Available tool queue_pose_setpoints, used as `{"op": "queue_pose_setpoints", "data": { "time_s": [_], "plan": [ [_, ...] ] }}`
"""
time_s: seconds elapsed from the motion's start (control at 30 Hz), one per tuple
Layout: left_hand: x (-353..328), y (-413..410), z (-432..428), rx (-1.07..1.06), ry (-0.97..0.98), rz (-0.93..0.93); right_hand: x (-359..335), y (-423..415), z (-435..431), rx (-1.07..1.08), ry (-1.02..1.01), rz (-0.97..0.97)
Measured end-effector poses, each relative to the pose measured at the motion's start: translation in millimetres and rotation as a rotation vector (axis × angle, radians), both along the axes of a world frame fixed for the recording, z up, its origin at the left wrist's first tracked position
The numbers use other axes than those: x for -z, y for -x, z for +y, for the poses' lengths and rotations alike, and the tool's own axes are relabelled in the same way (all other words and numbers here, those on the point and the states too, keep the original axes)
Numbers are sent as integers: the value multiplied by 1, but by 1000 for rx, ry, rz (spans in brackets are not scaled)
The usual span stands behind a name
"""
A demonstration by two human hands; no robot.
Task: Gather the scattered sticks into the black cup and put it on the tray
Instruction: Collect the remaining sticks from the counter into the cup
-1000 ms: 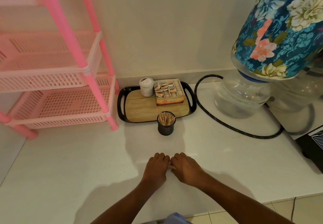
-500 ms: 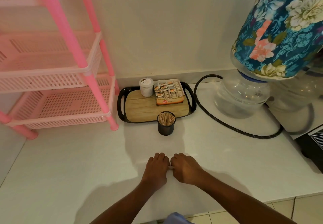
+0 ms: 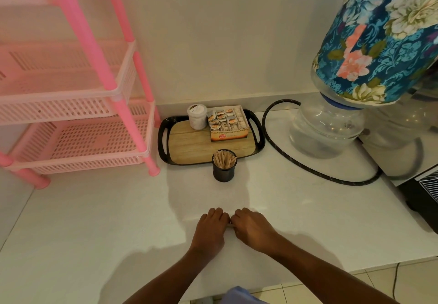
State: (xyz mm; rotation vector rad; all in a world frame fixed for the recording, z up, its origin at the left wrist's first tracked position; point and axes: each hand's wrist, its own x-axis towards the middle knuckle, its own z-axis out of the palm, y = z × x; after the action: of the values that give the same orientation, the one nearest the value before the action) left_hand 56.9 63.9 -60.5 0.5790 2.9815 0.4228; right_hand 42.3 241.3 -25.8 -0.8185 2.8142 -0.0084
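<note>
The left hand [image 3: 209, 229] and right hand [image 3: 252, 230] lay knuckles up on the white counter [image 3: 94, 220], close to its front edge, touching each other at the forefingers. The fingers of both were curled under, and a thin pale stick [image 3: 230, 225] showed in the slit between them, gripped at either end; whether more lay under the palms could not be told. The black cup [image 3: 224, 172] stood upright on the counter straight beyond the hands, packed with sticks [image 3: 224, 160], just in front of the near rim of the tray [image 3: 163, 137] and not on it; whether cup and rim touched could not be told. A band of bare counter ran between hands and cup. On the tray, a white jar [image 3: 197, 116] and a box of packets [image 3: 227, 123] sat along the far side by the wall, leaving the wooden near half bare. To the left, the foot of the pink rack [image 3: 151, 171] stood just beside the tray's left handle. To the right, a black hose [image 3: 284, 154] curved near the right handle, round the base of the water bottle [image 3: 327, 133], with a dark appliance [image 3: 422, 192] at the counter's right edge.
</note>
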Motion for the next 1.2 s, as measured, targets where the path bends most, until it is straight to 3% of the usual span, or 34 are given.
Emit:
{"op": "queue_pose_setpoints", "data": {
  "time_s": [0.13, 0.33, 0.47, 0.63, 0.83, 0.97, 1.2],
  "plan": [
    [-9, 14, -2, -126, -238, -50, -15, 5, -1, 81, 10, 37],
    [-63, 41, -3, -645, -1207, -346, -53, 36, -3, 325, 367, -98],
    [-96, 61, 2, -616, -1365, -306, -69, 53, -7, 307, 663, -57],
    [-134, 93, 3, -507, -1255, -140, -82, 85, -12, 365, 850, 66],
    [-161, 134, 8, -367, -921, 127, -100, 121, -22, 434, 1099, 113],
    [-158, 153, 9, -335, -807, 184, -103, 133, -25, 499, 1083, 82],
    [-121, 150, -2, -355, -642, 93, -85, 133, -13, 649, 896, 55]
  ]
}}
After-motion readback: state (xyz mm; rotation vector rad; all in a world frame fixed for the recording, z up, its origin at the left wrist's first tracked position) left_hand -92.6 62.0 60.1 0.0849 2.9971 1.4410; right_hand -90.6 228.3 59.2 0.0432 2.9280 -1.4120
